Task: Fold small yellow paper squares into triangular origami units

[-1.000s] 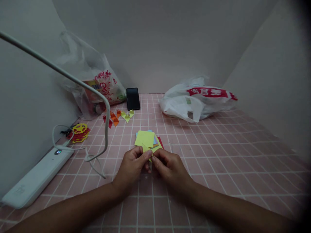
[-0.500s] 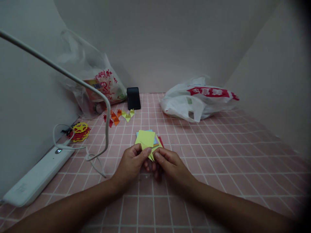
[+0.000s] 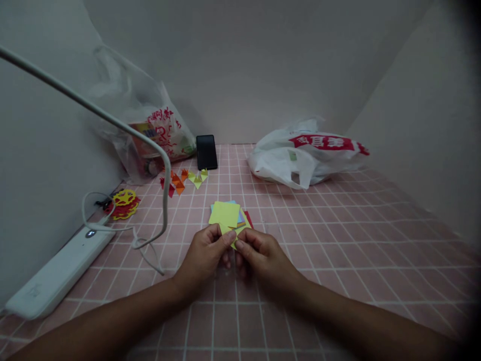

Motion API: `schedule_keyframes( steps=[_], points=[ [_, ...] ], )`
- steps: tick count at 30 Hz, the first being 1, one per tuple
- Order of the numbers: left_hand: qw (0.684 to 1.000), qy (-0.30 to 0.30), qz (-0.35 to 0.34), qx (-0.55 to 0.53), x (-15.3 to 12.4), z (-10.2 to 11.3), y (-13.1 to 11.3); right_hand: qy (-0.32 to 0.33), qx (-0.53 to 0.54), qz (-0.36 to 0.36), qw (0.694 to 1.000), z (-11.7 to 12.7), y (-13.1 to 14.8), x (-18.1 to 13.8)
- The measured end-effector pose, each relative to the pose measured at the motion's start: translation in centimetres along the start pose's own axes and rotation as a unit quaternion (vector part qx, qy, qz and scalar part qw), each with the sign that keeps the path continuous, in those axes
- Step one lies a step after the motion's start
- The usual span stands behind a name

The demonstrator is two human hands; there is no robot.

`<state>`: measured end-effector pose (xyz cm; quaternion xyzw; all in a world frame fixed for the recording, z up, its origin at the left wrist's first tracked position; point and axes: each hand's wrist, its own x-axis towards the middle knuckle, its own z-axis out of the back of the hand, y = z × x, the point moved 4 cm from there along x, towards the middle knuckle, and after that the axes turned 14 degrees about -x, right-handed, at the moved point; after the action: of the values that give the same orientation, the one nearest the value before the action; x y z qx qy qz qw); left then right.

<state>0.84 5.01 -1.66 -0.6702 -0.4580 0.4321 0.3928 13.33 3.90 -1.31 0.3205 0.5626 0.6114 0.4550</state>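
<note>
Between my two hands is a small folded piece of yellow paper (image 3: pixel 233 245), its lower tip pointing toward me. My left hand (image 3: pixel 208 250) is closed, pinching the left side of the paper between thumb and fingers. My right hand (image 3: pixel 261 253) pinches the right side, its thumb close to the left thumb. Fingers cover much of the folded paper. Just beyond the hands lies a stack of square coloured paper (image 3: pixel 224 213), yellow on top, with blue, orange and red edges showing. Several folded paper pieces (image 3: pixel 180 184) in red, orange and yellow lie farther back on the left.
A white power bank (image 3: pixel 60 273) with a cable (image 3: pixel 165 200) lies at left, the cable arching up across the view. Near it are red and yellow cut-out shapes (image 3: pixel 123 204). A black phone (image 3: pixel 206 152) and two plastic bags (image 3: pixel 165 130) (image 3: pixel 308 155) stand near the back wall.
My thumbs have come closer together over the folded yellow paper. The two split points at its lower tip are now mostly covered. Everything else stays where it was.
</note>
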Motion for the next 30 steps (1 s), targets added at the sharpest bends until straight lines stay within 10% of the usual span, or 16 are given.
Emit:
schedule_keyframes(
  steps=[21,30],
  points=[
    [0.997,0.018,0.012,-0.08,0.2,0.2,0.5,0.005,0.093,-0.029,0.995,-0.4,-0.9,-0.2],
    [0.998,0.003,-0.011,-0.07,0.4,0.3,0.0,-0.055,-0.054,0.028,0.997,0.4,-0.1,-0.1]
  ],
)
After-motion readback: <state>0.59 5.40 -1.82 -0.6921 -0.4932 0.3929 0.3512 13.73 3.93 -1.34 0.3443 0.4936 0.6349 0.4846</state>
